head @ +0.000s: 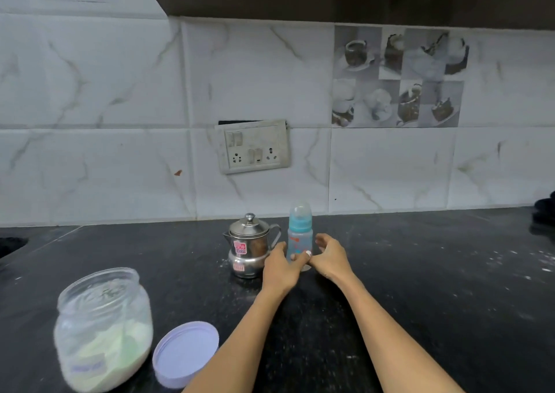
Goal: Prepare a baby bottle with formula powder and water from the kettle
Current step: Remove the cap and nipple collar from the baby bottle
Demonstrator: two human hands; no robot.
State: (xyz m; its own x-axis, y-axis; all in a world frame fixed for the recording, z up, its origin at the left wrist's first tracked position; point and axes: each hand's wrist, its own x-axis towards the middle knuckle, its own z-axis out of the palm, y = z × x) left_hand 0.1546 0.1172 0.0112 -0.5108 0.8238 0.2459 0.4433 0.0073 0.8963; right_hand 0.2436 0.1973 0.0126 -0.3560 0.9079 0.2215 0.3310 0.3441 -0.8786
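Note:
A clear baby bottle (299, 230) with a blue collar and a clear cap stands upright on the black counter (420, 272). My left hand (280, 268) wraps around its lower part, thumb on the left and a finger across the front. My right hand (329, 256) is just right of the bottle, fingers curled and apart, holding nothing. A small steel kettle (247, 244) with its lid on stands directly left of the bottle. At the near left is an open jar of formula powder (102, 329), and its lilac lid (184, 352) lies upturned beside it.
The tiled wall with a switch and socket plate (255, 146) rises behind the counter. A dark object (545, 209) sits at the far right edge. White powder specks dot the counter on the right.

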